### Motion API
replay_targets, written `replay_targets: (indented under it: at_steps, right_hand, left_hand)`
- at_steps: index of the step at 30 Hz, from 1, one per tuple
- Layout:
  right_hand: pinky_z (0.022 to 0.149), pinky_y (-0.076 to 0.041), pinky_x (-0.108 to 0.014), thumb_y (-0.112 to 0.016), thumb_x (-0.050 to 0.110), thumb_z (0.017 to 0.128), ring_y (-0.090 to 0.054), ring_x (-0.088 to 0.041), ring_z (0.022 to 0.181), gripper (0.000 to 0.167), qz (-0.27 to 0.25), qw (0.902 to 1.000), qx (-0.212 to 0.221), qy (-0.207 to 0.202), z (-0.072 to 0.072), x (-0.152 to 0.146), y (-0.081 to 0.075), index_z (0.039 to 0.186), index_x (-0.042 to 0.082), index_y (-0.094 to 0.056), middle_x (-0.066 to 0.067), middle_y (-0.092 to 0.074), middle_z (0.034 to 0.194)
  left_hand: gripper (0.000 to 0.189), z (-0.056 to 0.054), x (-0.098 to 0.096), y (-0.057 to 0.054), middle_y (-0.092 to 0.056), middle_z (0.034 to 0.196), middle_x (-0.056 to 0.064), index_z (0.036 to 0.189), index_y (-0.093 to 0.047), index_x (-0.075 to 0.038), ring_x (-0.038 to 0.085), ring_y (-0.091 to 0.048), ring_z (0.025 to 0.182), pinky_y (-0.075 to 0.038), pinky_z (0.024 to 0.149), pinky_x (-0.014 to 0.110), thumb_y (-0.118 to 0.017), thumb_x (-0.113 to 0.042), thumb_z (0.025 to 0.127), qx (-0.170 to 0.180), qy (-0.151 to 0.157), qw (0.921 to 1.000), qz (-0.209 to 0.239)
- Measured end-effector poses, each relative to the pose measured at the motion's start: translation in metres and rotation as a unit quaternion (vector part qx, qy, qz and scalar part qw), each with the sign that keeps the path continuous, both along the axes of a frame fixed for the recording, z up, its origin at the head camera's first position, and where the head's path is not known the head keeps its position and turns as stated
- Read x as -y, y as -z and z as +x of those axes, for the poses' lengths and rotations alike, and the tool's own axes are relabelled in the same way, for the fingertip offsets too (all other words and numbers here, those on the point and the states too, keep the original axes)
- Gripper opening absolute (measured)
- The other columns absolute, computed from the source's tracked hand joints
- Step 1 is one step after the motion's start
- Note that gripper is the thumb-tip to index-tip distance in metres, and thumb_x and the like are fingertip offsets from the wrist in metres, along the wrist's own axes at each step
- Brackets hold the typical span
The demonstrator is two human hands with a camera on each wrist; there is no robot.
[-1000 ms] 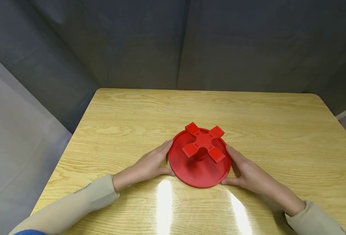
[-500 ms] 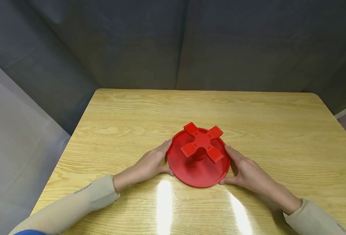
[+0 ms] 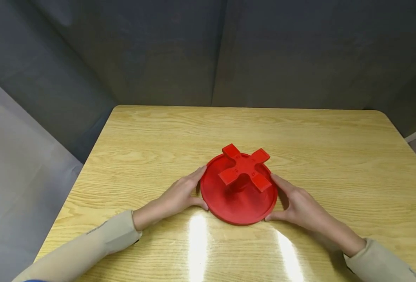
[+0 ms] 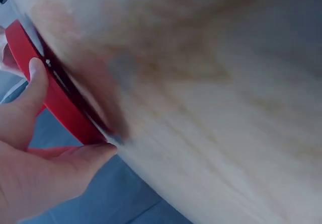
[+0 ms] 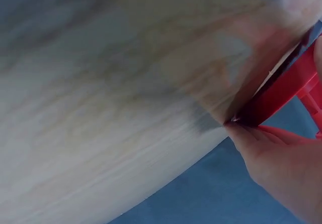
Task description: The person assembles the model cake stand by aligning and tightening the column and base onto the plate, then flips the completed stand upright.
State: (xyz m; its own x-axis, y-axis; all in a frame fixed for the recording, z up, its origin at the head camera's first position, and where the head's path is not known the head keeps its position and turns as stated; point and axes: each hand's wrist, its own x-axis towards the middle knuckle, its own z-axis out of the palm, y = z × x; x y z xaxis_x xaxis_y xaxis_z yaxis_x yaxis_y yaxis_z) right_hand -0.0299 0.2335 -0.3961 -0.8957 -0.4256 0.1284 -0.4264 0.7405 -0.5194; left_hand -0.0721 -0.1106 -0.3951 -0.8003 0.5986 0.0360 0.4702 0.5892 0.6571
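A red round disc (image 3: 241, 209) with a raised rim lies on the wooden table in the head view. From its middle rises a short stem, topped by a red four-armed cross piece (image 3: 244, 166) with small marks on its arms. My left hand (image 3: 179, 196) grips the disc's left edge, thumb at the near side and fingers farther back. On the opposite edge, my right hand (image 3: 301, 205) holds the rim in the same way. Both wrist views show fingers and thumb against the red rim (image 4: 65, 108). Much of the stem is hidden below the cross.
The wooden table (image 3: 140, 137) has rounded far corners and stretches to both sides of the disc. Behind it hangs a dark grey cloth (image 3: 165, 51). A pale grey cloth (image 3: 13, 176) covers the left side. Bright light reflections lie on the tabletop near me.
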Motion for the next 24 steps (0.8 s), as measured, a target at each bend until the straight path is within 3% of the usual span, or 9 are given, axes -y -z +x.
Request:
replay_targets:
  at_steps: [8, 12, 16, 20, 24]
  right_hand:
    - [0.092, -0.048, -0.054, -0.09, 0.049, 0.061, -0.055, -0.037, 0.122, 0.113, -0.03, 0.9995, -0.012, 0.006, -0.001, -0.003, -0.004, 0.148, -0.002, -0.039, -0.021, -0.053, 0.138]
    - [0.093, -0.049, -0.03, -0.093, 0.045, 0.059, -0.055, -0.034, 0.123, 0.112, -0.051, 0.9985, -0.016, 0.014, 0.0, -0.004, -0.008, 0.151, 0.008, -0.038, -0.017, -0.054, 0.139]
    - [0.097, -0.032, -0.007, -0.094, 0.035, 0.06, -0.049, -0.038, 0.128, 0.11, -0.092, 0.9955, 0.003, 0.021, 0.003, -0.004, -0.011, 0.152, 0.014, -0.038, -0.015, -0.05, 0.143]
    - [0.099, -0.026, -0.004, -0.094, 0.028, 0.061, -0.044, -0.041, 0.131, 0.108, -0.143, 0.9884, 0.039, 0.034, 0.005, -0.002, -0.015, 0.152, 0.018, -0.037, -0.014, -0.045, 0.147]
    - [0.1, -0.031, -0.007, -0.094, 0.021, 0.061, -0.045, -0.035, 0.132, 0.108, -0.173, 0.9828, 0.05, 0.04, 0.006, 0.0, -0.019, 0.152, 0.013, -0.037, -0.015, -0.045, 0.147]
  left_hand:
    - [0.11, 0.001, 0.006, -0.014, -0.025, 0.16, 0.004, 0.158, -0.019, -0.013, 0.011, -0.025, 0.143, -0.026, 0.114, 0.034, -0.086, -0.034, 0.073, 0.04, -0.01, 0.9981, 0.047]
    - [0.109, 0.0, 0.009, -0.023, -0.027, 0.159, 0.005, 0.157, -0.02, -0.012, 0.015, -0.028, 0.143, -0.03, 0.112, 0.036, -0.085, -0.03, 0.073, 0.004, 0.006, 0.9982, 0.059]
    - [0.107, -0.002, 0.01, -0.03, -0.031, 0.157, 0.007, 0.157, -0.022, -0.011, 0.019, -0.032, 0.141, -0.034, 0.11, 0.037, -0.085, -0.029, 0.073, -0.029, 0.016, 0.9976, 0.06]
    - [0.107, -0.004, 0.014, -0.034, -0.033, 0.155, 0.007, 0.156, -0.023, -0.011, 0.02, -0.035, 0.14, -0.037, 0.108, 0.038, -0.086, -0.029, 0.071, -0.032, 0.013, 0.9973, 0.066]
    - [0.107, -0.006, 0.017, -0.037, -0.035, 0.155, 0.006, 0.156, -0.025, -0.01, 0.02, -0.036, 0.139, -0.038, 0.108, 0.039, -0.087, -0.028, 0.071, -0.028, 0.011, 0.9964, 0.079]
